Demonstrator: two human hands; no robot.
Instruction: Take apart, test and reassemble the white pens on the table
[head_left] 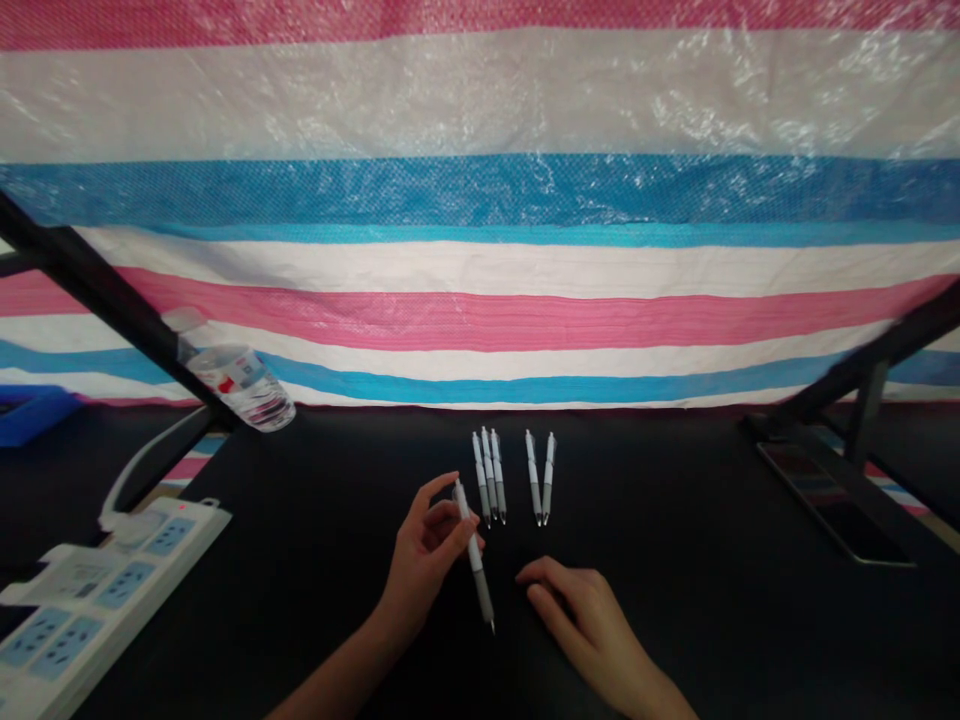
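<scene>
My left hand (431, 545) is closed around a white pen (474, 553) with a grey grip. Its index fingertip touches the pen's top end. The pen is tilted, its tip pointing down toward me. To the right, my right hand (581, 610) rests low over the black table with fingers loosely bent, thumb and index finger slightly apart, holding nothing. Beyond both hands lie similar pens in two groups: three pens (490, 475) side by side on the left and two pens (541, 478) on the right, tips toward me.
A white power strip (127, 590) with plugs lies at the left. Behind it, a clear plastic cup (251, 385) stands near a black bar. A phone (832, 503) lies at the right near another black support. A striped sheet (480, 320) hangs across the back of the black table (337, 470).
</scene>
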